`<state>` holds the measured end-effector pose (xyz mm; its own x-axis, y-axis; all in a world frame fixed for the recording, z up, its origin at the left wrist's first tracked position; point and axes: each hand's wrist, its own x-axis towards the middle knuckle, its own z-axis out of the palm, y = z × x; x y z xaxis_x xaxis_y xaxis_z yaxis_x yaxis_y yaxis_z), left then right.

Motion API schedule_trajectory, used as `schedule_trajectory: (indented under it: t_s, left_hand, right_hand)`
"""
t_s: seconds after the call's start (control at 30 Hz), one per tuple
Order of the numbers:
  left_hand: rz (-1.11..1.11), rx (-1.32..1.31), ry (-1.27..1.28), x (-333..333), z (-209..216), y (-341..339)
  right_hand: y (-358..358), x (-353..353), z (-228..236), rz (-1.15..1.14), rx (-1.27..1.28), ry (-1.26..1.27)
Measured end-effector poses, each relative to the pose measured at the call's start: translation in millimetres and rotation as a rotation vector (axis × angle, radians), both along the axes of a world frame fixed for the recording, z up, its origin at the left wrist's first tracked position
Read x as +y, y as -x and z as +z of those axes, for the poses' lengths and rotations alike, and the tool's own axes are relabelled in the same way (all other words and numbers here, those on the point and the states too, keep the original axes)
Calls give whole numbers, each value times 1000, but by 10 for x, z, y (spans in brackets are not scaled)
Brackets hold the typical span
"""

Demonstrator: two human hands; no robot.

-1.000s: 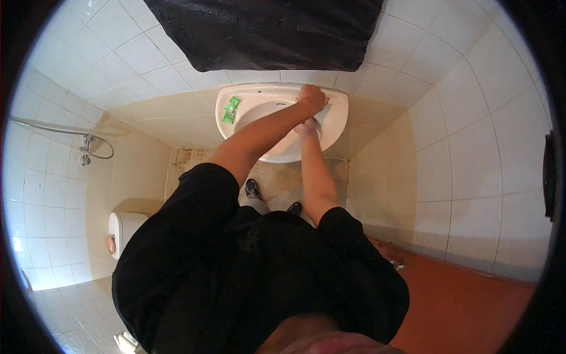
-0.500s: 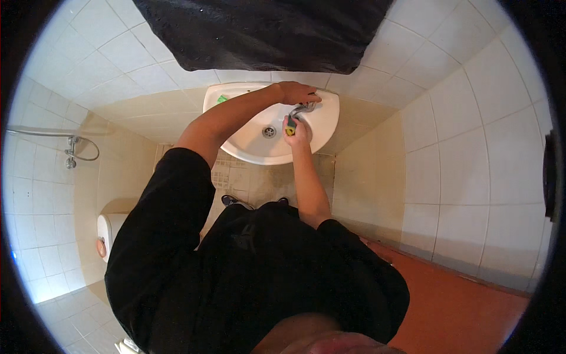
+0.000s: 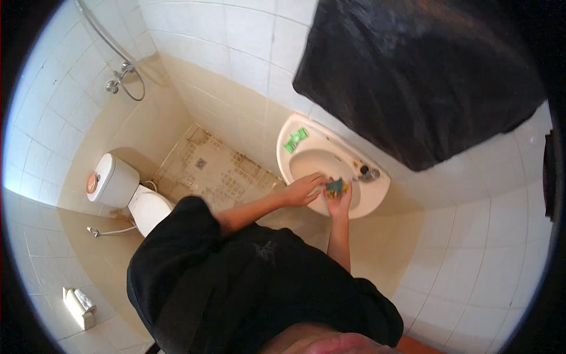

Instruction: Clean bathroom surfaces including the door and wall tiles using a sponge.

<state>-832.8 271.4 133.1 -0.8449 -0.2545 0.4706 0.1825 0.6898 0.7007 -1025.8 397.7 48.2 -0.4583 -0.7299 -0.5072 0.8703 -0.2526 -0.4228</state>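
Over the near rim of the white washbasin (image 3: 361, 203), my right hand (image 3: 339, 204) holds a small sponge (image 3: 336, 187), dark green on one face and yellow beneath. My left hand (image 3: 305, 190) is beside it, fingers stretched out toward the sponge; whether the fingertips touch it I cannot tell. To the right of both hands, the metal faucet (image 3: 370, 173) rises from the basin's back right. A bright green packet (image 3: 296, 140) lies on the basin's left ledge.
A black sheet (image 3: 418, 76) hangs on the wall above the basin. To the left stand a white toilet (image 3: 118, 180) with a round orange-brown item (image 3: 92, 183) on its tank, and a hand sprayer (image 3: 93, 232). A shower tap (image 3: 121, 76) is on the far left wall.
My left hand has come off the faucet and moved beside the sponge. My right hand has drawn the sponge back from the faucet toward me. The view has turned left.
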Motion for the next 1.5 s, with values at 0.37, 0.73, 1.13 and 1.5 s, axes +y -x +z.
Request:
schedule_trajectory:
  t_s: [0.37,0.73,1.13,1.5]
  left_hand:
    - [654,182,-305,-1325,124,-1924]
    - [1145,301,-461,-1794,-414,-3486]
    - [1044,230,-580,-2200,-745,-3937]
    - [853,202,-478,-3720,-870,-3646]
  right_hand:
    - [-1731,-2612,2868,-79,864,231]
    - [-1351,-5105,6949,-1642,2636,172]
    - [-1313,-5603,3517,100,3725,465]
    - [-1053,-5213,7001,-1852,2452,-643]
